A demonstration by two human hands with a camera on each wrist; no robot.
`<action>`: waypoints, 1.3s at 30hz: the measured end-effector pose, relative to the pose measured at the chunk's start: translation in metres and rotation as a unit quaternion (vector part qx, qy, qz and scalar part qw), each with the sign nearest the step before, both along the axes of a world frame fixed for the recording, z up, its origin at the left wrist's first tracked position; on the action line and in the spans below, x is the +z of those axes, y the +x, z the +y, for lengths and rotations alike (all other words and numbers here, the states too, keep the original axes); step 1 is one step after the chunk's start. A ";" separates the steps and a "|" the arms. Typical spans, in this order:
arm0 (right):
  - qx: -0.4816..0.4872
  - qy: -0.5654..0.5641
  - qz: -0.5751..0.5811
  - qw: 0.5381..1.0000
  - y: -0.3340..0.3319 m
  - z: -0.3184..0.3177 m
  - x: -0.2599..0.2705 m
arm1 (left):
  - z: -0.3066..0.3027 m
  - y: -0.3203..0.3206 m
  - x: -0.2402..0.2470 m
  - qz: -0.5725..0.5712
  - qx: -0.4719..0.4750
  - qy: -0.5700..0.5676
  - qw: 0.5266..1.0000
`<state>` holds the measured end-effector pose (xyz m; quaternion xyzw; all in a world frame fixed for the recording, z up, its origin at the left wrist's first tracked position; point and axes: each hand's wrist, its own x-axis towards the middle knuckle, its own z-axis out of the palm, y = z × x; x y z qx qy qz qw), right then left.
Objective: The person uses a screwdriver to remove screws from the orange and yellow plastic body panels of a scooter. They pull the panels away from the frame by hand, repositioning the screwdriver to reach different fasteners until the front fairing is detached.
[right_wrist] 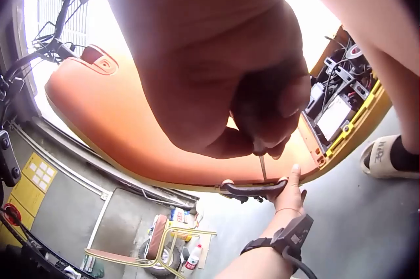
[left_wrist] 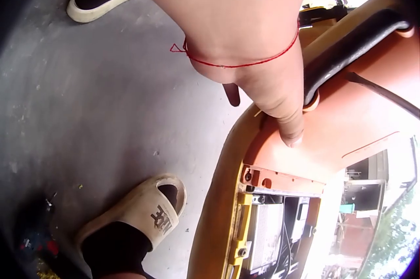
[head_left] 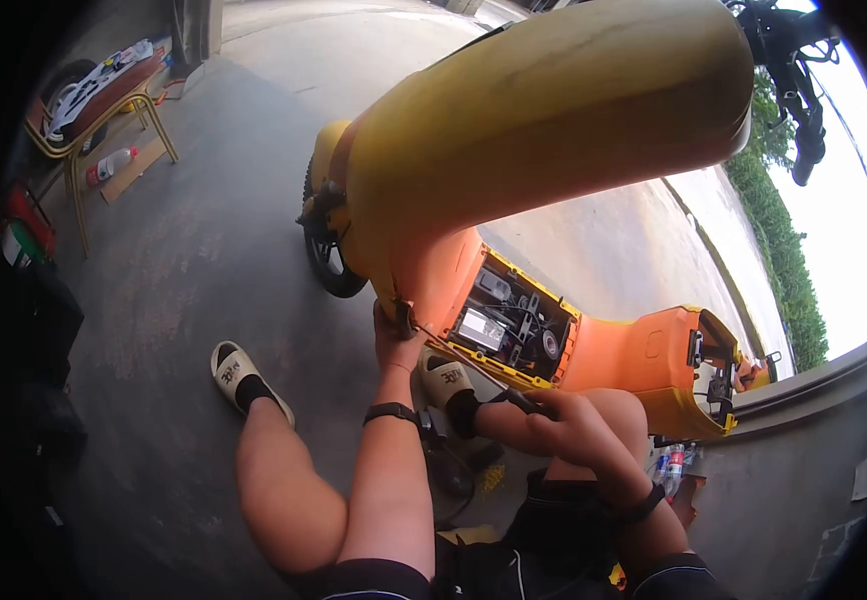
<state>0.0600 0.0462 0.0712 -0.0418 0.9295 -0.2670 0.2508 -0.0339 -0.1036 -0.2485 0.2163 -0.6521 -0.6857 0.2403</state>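
A screwdriver (head_left: 519, 400) is held in the right hand (head_left: 583, 428), its dark grip wrapped by curled fingers, and its thin shaft is pointed at the black handle (head_left: 405, 318) on the side of the scooter (head_left: 553, 120). Whether the tip is seated against anything there cannot be told. The left hand (head_left: 396, 348) is placed at the scooter's edge, at the end of the black handle, with the thumb laid flat on the orange body; the other fingers are partly hidden, so whether the handle is gripped by them cannot be told. Beside the scooter's tall front part, an open compartment (head_left: 528, 380) with a yellow rim is left uncovered, and wiring and boxes are seen inside.

The screwdriver should be light and stiff, best grasped by its thick end, away from the shaft. The scooter is judged heavy, its smooth shell rather slippery and easily scratched, so it is better steadied at the black handle than on bare panels; the exposed wiring should be treated as fragile
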 end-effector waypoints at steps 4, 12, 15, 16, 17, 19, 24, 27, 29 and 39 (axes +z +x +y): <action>-0.068 -0.091 -0.107 0.988 0.004 0.045 -0.048 | -0.001 -0.019 -0.059 0.008 -0.051 -0.129 0.990; -0.152 -0.263 -0.235 0.923 0.022 0.053 -0.079 | -0.057 0.015 -0.002 -0.043 -0.222 0.069 0.972; -0.164 -0.302 -0.255 0.904 0.031 0.050 -0.083 | -0.081 0.010 0.012 -0.027 -0.263 0.152 0.952; -0.164 -0.315 -0.257 0.899 0.032 0.048 -0.082 | -0.089 0.011 0.018 -0.032 -0.266 0.139 0.953; -0.171 -0.311 -0.269 0.895 0.034 0.047 -0.080 | -0.095 0.011 0.024 -0.056 -0.277 0.106 0.953; -0.182 -0.318 -0.276 0.889 0.039 0.048 -0.081 | -0.097 0.012 0.038 -0.080 -0.295 0.064 0.950; -0.165 -0.355 -0.270 0.880 0.040 0.051 -0.106 | -0.085 0.013 0.039 -0.044 -0.209 0.007 0.977; -0.163 -0.359 -0.265 0.880 0.044 0.046 -0.113 | -0.083 0.009 0.028 -0.031 -0.180 -0.034 0.983; -0.167 -0.364 -0.260 0.879 0.054 0.043 -0.126 | -0.073 0.006 0.024 -0.020 -0.156 -0.025 0.987; -0.174 -0.320 -0.261 0.894 0.064 0.032 -0.127 | -0.073 0.001 0.005 -0.003 -0.075 -0.083 0.994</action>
